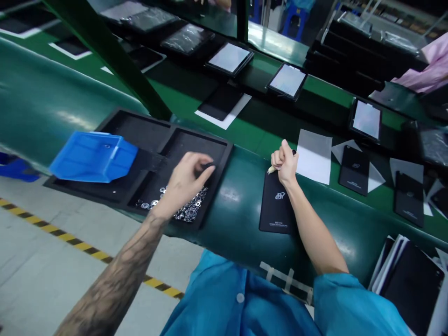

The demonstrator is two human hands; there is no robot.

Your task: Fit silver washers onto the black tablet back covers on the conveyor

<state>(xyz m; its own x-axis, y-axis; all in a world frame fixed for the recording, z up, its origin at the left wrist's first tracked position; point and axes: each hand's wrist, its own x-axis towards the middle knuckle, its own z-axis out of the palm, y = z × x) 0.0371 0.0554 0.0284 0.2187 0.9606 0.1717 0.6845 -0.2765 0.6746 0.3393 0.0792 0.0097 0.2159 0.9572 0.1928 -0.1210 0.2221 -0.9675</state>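
My left hand (192, 179) is over the right part of a black divided tray (164, 161), thumb and forefinger curled towards each other. A dark patch shows between the fingertips; I cannot make out what it is. Below the hand lies a heap of small shiny metal rings (189, 210). My right hand (285, 163) is closed in a fist around a small pen-like tool (270, 170) with a pale tip. The tip is at the top left corner of a black tablet (276, 205), by its small camera hole. That tablet lies back up on the green bench.
A blue plastic bin (94, 158) lies tilted on the tray's left part. Beyond the bench, a green belt (252, 135) carries several tablets and white sheets (315, 156). More black panels (413, 280) stand stacked at lower right. A green post (112, 56) slants across the upper left.
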